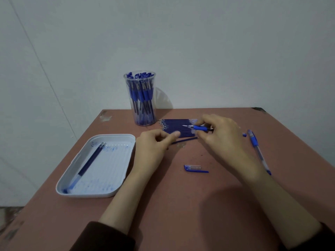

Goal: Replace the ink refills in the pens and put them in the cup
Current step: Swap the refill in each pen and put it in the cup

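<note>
A clear plastic cup [141,98] full of blue pens stands at the table's far edge. In front of it lies a row of several blue ink refills [178,126]. My right hand [222,136] grips a blue pen [198,128] above the row, tip pointing left. My left hand [154,145] pinches the end of one loose refill [184,140] that lies just in front of the row. A pen cap [194,168] lies on the table between my forearms. Another whole blue pen [257,147] rests to the right of my right hand.
A white ink-stained tray [76,185] at the left holds two used refills [90,161]. A small blue piece [244,134] lies near the right pen. The brown table [181,205] ends against a pale wall, with drops at its left and right edges.
</note>
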